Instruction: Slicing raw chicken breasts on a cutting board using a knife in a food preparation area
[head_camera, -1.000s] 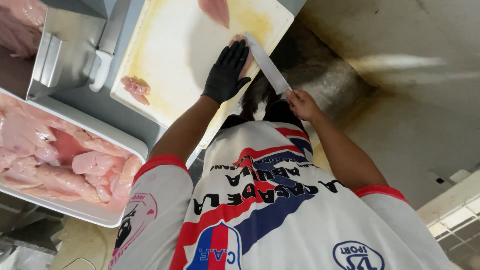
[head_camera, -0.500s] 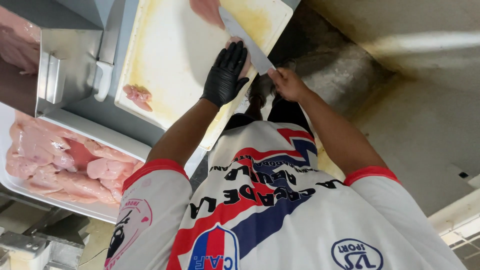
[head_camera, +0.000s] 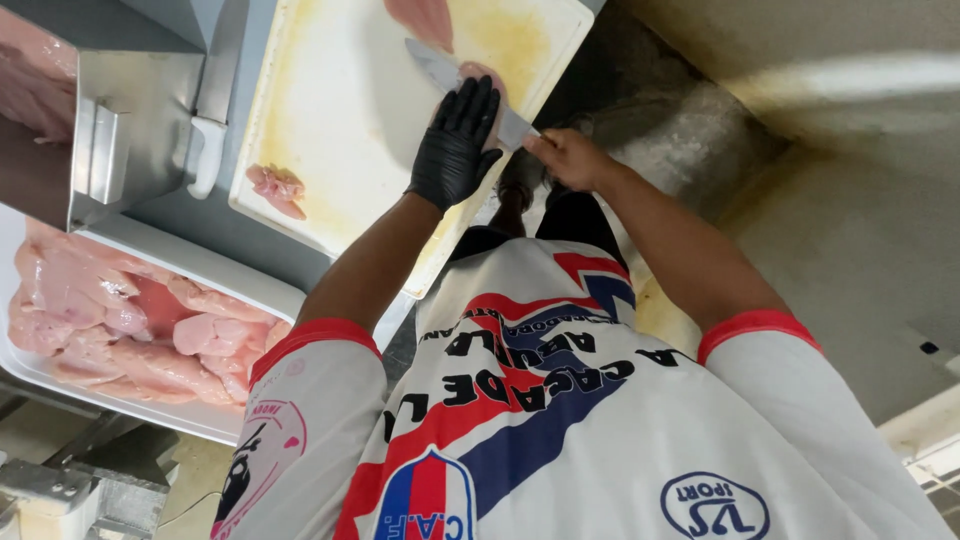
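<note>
My left hand (head_camera: 455, 140), in a black glove, lies flat with fingers spread on a pink raw chicken piece (head_camera: 484, 76) near the right edge of a white cutting board (head_camera: 340, 120). My bare right hand (head_camera: 565, 158) grips the handle of a knife (head_camera: 440, 68). The blade runs leftwards under my gloved fingers and into the meat, with its tip showing past the hand. Another chicken piece (head_camera: 425, 18) lies at the board's far edge, and a small scrap (head_camera: 275, 188) sits near its left edge.
A white tray (head_camera: 215, 420) heaped with raw chicken fillets (head_camera: 110, 320) stands at the lower left. A steel block (head_camera: 130, 140) with a white handle sits left of the board. A grey concrete floor (head_camera: 850, 200) lies to the right.
The knife has swung from beside my gloved hand to across the board, and its blade now passes under the fingers into the meat. My left hand has stayed on the piece.
</note>
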